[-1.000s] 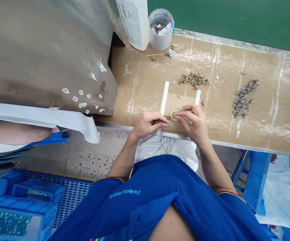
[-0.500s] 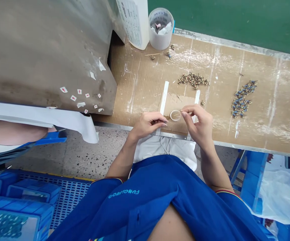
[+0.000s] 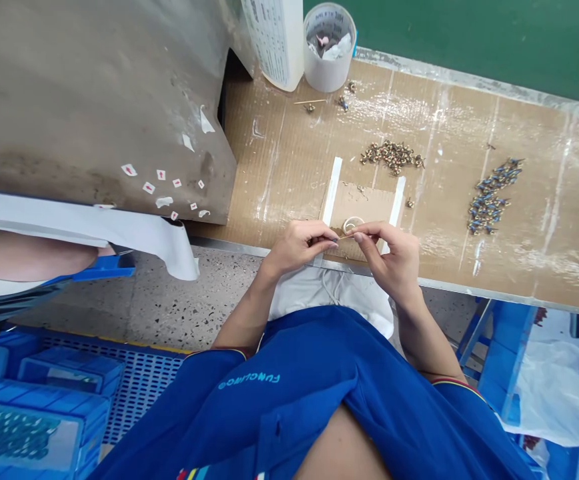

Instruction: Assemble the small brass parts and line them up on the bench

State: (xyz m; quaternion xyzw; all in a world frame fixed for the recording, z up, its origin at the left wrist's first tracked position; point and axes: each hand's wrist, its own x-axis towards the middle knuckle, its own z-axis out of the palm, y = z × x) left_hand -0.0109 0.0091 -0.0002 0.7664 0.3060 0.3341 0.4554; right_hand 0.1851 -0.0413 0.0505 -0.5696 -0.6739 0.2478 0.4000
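Observation:
My left hand (image 3: 299,248) and my right hand (image 3: 388,257) meet above a cardboard pad (image 3: 358,203) at the near edge of the bench. Between their fingertips runs a thin pale wire (image 3: 347,236), pinched by both hands. Just beyond it, a small white ring (image 3: 352,225) lies on the pad, partly hidden behind my right fingers. White tape strips (image 3: 332,190) flank the pad. Farther off lie a heap of small brass parts (image 3: 392,157) and a heap of blue-and-brass parts (image 3: 488,198).
A grey metal cabinet (image 3: 94,113) with small stickers fills the left side. A white cup of scraps (image 3: 329,47) and a white container (image 3: 277,33) stand at the back. Blue crates (image 3: 44,413) sit on the floor at lower left; white plastic (image 3: 554,380) lies lower right.
My right hand has moved left, closer to my left hand, and its fingertips now meet the left fingertips at the wire. The view has shifted slightly.

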